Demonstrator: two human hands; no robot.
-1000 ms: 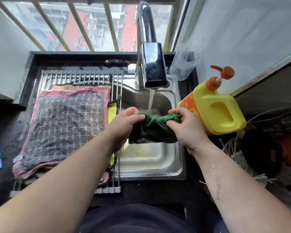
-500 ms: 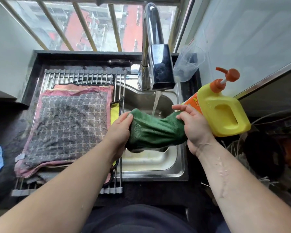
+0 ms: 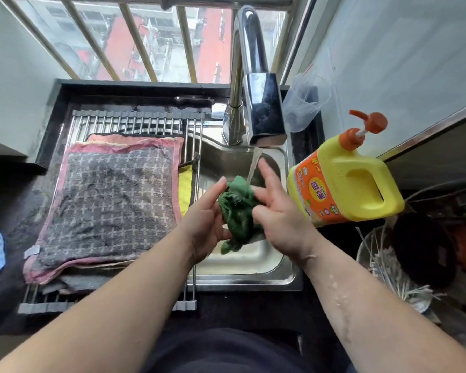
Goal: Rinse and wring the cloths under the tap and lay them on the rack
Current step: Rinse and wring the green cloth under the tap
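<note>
Crumpled, wet dark-green terry cloth (image 3: 238,210), pressed between left hand (image 3: 207,220) and right hand (image 3: 279,211), fingers straight, under curved chrome tap (image 3: 264,109), over stainless-steel sink (image 3: 253,281)

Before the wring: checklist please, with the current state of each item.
1. Water from the tap lands on the green cloth: ok.
2. Green cloth is over the sink: ok.
3. Wringing grip: not ok. The left hand and right hand press it between them, fingers straight.
4. Free rack space: ok at the far bars only; the grey checked cloth covers most.
5. Detergent bottle clear of the right hand: ok, but close.
6. Cloth rinsed clean: cannot tell.
</note>
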